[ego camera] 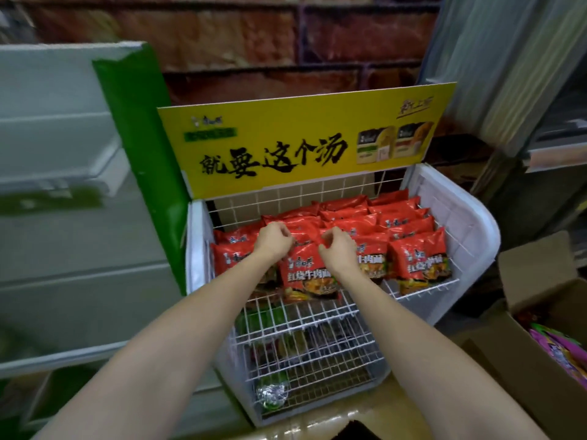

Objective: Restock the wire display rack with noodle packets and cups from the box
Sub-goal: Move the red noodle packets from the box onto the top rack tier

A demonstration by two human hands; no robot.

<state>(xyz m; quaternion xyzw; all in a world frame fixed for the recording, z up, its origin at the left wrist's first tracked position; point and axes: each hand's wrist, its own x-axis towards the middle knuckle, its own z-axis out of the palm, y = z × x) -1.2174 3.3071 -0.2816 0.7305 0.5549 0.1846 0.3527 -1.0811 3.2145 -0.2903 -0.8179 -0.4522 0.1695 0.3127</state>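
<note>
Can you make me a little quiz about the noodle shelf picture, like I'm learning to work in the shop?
1. True or false: the top basket of the wire rack holds red noodle packets.
2. What colour is the sign standing behind that basket? A) blue B) yellow C) pink
3. Fill in: the left hand and the right hand both pinch the top edge of the front middle packet, which stands ______ in the basket.

Key
1. True
2. B
3. upright
</note>
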